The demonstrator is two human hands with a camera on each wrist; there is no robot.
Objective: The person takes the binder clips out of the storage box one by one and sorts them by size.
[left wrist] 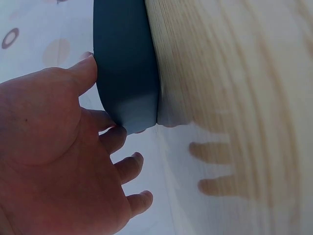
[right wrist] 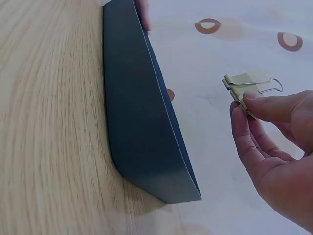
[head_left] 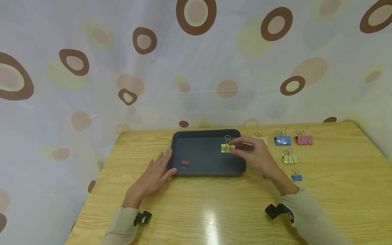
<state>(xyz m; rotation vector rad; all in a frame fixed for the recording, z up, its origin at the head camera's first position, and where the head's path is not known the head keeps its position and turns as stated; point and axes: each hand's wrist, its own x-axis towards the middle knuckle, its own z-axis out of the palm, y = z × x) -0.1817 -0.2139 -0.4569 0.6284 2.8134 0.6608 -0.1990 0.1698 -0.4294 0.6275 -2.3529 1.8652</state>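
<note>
My right hand pinches a yellow binder clip between thumb and fingers, above the right part of a dark grey tray. In the right wrist view the same binder clip is held up over the tray's rim, its wire handles pointing away from the tray. With fingers extended, my left hand rests against the tray's left side; the left wrist view shows its thumb and fingers touching the tray wall. Inside the tray, at its front left, lies a small pink binder clip.
Right of the tray stand a blue binder clip, a pink binder clip, a yellow-green one and a small blue one. Another yellow-green clip is partly behind my right hand. A patterned cloth hangs behind the wooden table.
</note>
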